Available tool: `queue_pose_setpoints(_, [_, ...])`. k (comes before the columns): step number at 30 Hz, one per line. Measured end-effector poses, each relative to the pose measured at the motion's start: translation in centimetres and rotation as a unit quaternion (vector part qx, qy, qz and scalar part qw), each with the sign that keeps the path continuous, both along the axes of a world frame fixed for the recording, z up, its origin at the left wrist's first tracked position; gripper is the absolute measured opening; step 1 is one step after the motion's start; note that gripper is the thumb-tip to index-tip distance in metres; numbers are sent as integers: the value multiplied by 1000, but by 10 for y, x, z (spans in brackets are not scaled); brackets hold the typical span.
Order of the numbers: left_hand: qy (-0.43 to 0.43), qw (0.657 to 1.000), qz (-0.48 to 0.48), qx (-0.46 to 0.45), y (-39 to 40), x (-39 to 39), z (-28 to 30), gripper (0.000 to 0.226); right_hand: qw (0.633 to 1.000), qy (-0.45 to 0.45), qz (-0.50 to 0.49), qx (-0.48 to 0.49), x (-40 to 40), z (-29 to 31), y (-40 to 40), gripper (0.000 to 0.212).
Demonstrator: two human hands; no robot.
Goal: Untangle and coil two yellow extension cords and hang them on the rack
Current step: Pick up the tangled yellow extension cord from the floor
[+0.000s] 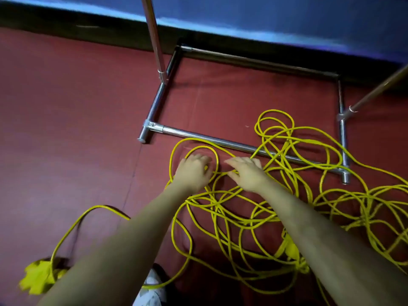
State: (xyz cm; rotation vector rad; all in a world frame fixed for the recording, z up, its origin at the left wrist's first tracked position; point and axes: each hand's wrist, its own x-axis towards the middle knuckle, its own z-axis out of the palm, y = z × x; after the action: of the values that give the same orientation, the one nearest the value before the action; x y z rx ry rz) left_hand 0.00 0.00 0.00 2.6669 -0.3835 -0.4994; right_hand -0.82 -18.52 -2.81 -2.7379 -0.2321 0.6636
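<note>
Cords (254,208) of bright yellow lie in a loose tangle of overlapping loops across a dark red floor (66,129), seen from a head camera looking down. Two bare forearms reach forward into the tangle. The left hand (194,171) rests on a small loop at the tangle's far left edge, its fingers bent over the cord; whether its grip closes on the strand cannot be told through the blur. The right hand (245,171), just beside it, has its grip spread, fingers straight and pointing left, with the fingertips touching a strand. Beyond the hands stands the chrome tube base of the rack (242,146), a rectangular frame on the floor with two upright poles rising out of view; several cord loops lie over its near bar and right corner. One strand arcs away to the lower left and ends at a blurred yellow plug block (39,277). A blue wall (287,14) runs along the top.
</note>
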Motion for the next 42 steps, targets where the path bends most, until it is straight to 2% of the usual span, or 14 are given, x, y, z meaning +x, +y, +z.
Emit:
queue_pose_setpoints(4, [15,997,-41,56,3,-3,-24,45,998,12,5,-63,-14,-18,7,43])
queue_pose_setpoints(9, [40,995,-70,60,12,-3,-45,48,997,-25,-8,-73,-19,-31,15,40])
queue_pose_setpoints(13, [-3,993,-100,70,12,1,-60,47,991,-108,-80,-7,-18,-45,27,29])
queue_pose_setpoints(17, [-31,993,-108,34,16,9,-68,43,971,-172,-147,72,-23,-53,30,20])
queue_pose_setpoints(20, [-61,991,-113,-33,21,12,-71,30,965,-196,-128,116,-26,-50,27,16])
queue_pose_setpoints(22, [-69,989,-120,-46,22,11,-66,34,960,-215,-119,136,-26,-40,26,12])
queue_pose_setpoints(24, [-66,989,-125,-53,22,9,-52,52,949,-242,-125,160,-22,-23,24,9])
queue_pose_setpoints(26, [-62,990,-95,-85,20,9,-26,54,938,-268,-123,183,-15,0,20,10])
queue_pose_setpoints(31, [-107,964,-2,-243,21,21,60,31,917,-323,-136,193,-5,68,4,16])
queue_pose_setpoints(33, [-137,954,8,-265,22,23,96,22,912,-336,-144,189,-9,94,-4,16])
queue_pose_setpoints(36, [-150,956,17,-252,22,21,144,15,909,-332,-139,209,-19,134,-18,18])
queue_pose_setpoints(39, [-115,963,22,-244,21,16,186,16,893,-331,-152,266,-27,177,-25,14])
queue_pose_setpoints(42, [-35,956,5,-290,16,2,224,27,864,-367,-149,311,-32,226,-24,14])
